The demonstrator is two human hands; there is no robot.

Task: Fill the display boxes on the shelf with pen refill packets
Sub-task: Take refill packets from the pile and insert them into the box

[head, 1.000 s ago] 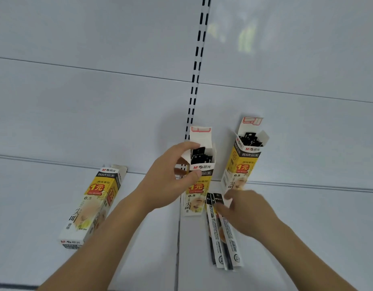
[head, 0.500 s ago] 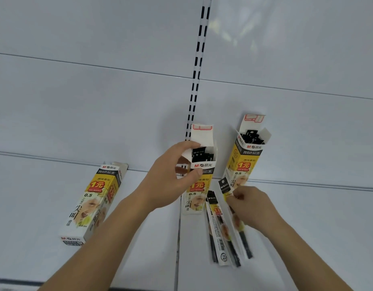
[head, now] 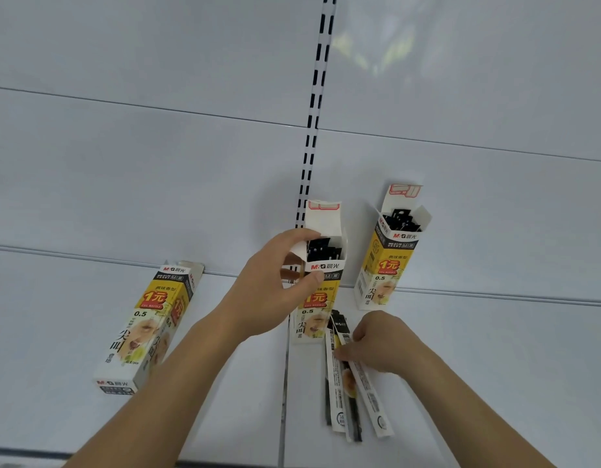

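Two yellow-and-white display boxes stand open on the white shelf, black packet tops showing inside each. My left hand grips the middle box near its open top, thumb on the front and fingers at the left flap. The right box leans against the back panel, untouched. Several loose pen refill packets lie fanned on the shelf in front of the middle box. My right hand rests over their upper ends, fingers curled, pinching one of them.
A third box of the same kind lies flat on the shelf at the left, closed end toward me. A slotted upright runs up the white back panel behind the middle box. The shelf's front edge is at the bottom.
My right hand raised one packet's top toward the right box, then came back down and slightly left onto the pile. The packets lie more fanned out. My left hand keeps holding the middle box.
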